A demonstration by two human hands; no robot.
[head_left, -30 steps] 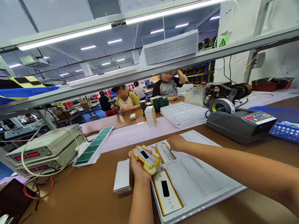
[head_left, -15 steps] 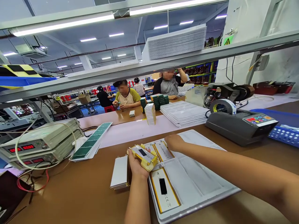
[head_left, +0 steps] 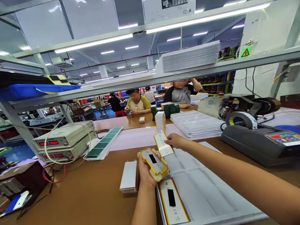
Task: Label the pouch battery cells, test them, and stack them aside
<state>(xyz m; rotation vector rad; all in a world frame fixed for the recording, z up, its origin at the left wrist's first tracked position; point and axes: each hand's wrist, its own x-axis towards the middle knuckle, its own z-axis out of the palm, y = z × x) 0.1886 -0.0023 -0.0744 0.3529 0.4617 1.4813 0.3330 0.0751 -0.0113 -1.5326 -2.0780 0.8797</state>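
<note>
While a yellow holder (head_left: 159, 177) is cradled in the left hand (head_left: 145, 173), the white pack (head_left: 163, 143) at its one o'clock might be dropped, being pinched only near one edge by the right hand (head_left: 175, 140).

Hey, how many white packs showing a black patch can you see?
2: one pack in the yellow holder on the left hand, another pack at the near left of the tray. More may be hidden behind the holder.
</note>
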